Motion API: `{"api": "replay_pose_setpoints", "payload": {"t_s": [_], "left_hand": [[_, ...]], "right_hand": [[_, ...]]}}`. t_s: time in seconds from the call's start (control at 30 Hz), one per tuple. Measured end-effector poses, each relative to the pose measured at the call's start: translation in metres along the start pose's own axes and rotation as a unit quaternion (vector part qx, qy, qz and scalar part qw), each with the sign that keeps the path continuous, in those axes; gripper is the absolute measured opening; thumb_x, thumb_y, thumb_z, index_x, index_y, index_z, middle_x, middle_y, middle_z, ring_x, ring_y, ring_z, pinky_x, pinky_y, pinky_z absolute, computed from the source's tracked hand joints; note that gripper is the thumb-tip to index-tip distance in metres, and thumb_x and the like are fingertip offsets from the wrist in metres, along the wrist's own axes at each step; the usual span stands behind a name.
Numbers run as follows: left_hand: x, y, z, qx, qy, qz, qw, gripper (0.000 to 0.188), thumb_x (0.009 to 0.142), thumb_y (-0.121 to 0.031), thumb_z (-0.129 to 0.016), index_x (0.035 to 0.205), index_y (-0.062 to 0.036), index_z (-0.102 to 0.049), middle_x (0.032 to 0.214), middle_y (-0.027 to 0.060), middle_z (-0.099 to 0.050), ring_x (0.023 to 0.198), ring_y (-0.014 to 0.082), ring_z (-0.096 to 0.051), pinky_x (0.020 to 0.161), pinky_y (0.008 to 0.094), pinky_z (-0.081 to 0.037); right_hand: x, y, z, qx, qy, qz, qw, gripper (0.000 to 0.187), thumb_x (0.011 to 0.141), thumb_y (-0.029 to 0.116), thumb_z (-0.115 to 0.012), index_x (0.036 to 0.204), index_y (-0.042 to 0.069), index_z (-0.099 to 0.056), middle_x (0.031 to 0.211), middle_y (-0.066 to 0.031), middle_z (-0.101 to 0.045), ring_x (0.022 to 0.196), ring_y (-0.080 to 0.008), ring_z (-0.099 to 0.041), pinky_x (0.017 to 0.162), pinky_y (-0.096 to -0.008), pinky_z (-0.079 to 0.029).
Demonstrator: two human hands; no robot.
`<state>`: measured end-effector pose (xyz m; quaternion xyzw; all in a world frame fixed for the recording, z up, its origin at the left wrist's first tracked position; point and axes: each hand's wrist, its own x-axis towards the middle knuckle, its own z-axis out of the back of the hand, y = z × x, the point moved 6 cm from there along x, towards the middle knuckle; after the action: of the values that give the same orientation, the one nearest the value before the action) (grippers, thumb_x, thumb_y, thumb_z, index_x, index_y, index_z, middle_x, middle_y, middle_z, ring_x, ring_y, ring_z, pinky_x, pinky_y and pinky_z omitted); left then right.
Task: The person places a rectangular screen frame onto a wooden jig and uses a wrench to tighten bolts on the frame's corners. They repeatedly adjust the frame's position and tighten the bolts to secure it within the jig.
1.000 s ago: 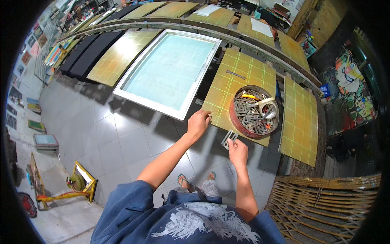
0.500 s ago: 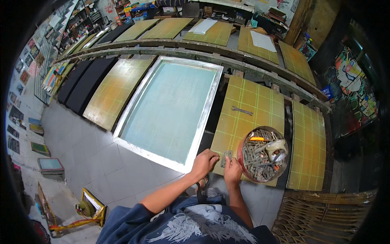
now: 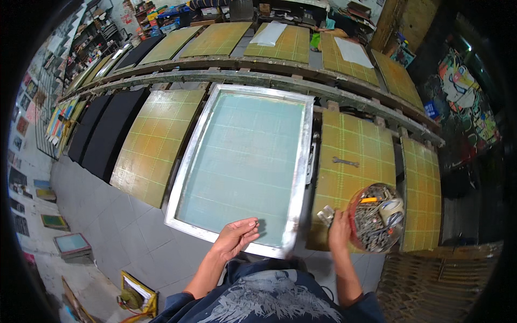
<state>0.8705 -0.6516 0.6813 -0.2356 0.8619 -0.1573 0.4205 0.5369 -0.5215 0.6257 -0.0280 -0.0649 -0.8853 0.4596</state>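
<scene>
My left hand is over the near edge of a silk-screen frame with pale blue-green mesh. Its thumb and fingertips are pinched together on something small and dark, too tiny to name. Further right, my right hand grips a small grey metal bracket above a yellow-green printing board. Right beside that hand stands a round tub full of loose metal hardware, with a roll of tape and an orange-handled item on top. An open-ended wrench lies on the same board.
More boards stand in line to the left, two covered in black cloth. Beyond a long rail runs a second row of boards, some with white sheets. A folding metal gate is at lower right.
My left hand has left the spot beside my right hand and swung left over the frame's near edge. The right hand stays by the tub with the bracket. The view has shifted.
</scene>
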Motion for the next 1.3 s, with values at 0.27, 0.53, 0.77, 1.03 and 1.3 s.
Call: {"api": "replay_pose_setpoints", "payload": {"t_s": [0.27,0.53,0.77,1.03,1.3], "left_hand": [[-0.006,-0.060,0.073,0.008,0.097,0.072,0.993,0.019,0.097,-0.009,-0.060,0.111,0.0041,-0.062,0.098,0.0081,-0.064,0.088,0.0160,-0.065,0.087,0.0356,-0.060],[-0.027,-0.118,0.136,0.038,0.063,0.069,0.995,0.018,0.095,-0.008,-0.061,0.109,0.0028,-0.063,0.096,0.0083,-0.063,0.086,0.0165,-0.063,0.087,0.0376,-0.057],[-0.014,-0.159,0.161,-0.028,0.052,0.003,0.998,0.017,0.096,-0.008,-0.057,0.109,0.0030,-0.060,0.092,0.0094,-0.066,0.079,0.0169,-0.068,0.082,0.0373,-0.062],[0.006,-0.135,0.135,-0.091,0.040,0.052,0.994,0.012,0.092,-0.007,-0.055,0.103,-0.0018,-0.057,0.084,0.0068,-0.059,0.072,0.0160,-0.057,0.065,0.0270,-0.054],[0.016,-0.142,0.141,-0.045,0.006,0.019,0.999,0.002,0.087,-0.010,-0.052,0.087,-0.0086,-0.054,0.073,0.0019,-0.049,0.061,0.0118,-0.047,0.053,0.0257,-0.042]], "right_hand": [[0.035,0.005,0.017,-0.117,0.003,0.053,0.992,0.033,0.093,0.002,-0.048,0.126,0.003,-0.056,0.108,-0.0244,-0.063,0.082,-0.0428,-0.069,0.072,-0.0500,-0.057],[0.075,-0.005,-0.011,0.126,-0.091,-0.101,0.983,0.017,0.092,-0.002,-0.053,0.101,-0.004,-0.067,0.094,-0.0264,-0.068,0.097,-0.0420,-0.067,0.082,-0.0471,-0.051],[0.086,-0.023,0.002,0.123,-0.115,-0.116,0.979,0.013,0.083,-0.005,-0.062,0.095,-0.001,-0.068,0.088,-0.0208,-0.070,0.084,-0.0347,-0.069,0.076,-0.0403,-0.053],[0.073,-0.010,0.044,0.295,-0.257,-0.187,0.901,0.017,0.101,0.011,-0.059,0.113,0.000,-0.067,0.093,-0.0126,-0.072,0.074,-0.0213,-0.070,0.061,-0.0323,-0.054],[-0.005,-0.009,0.053,0.724,-0.238,-0.345,0.548,0.034,0.104,0.007,-0.055,0.137,-0.002,-0.053,0.096,-0.0045,-0.063,0.076,-0.0083,-0.059,0.062,-0.0235,-0.050]]}}
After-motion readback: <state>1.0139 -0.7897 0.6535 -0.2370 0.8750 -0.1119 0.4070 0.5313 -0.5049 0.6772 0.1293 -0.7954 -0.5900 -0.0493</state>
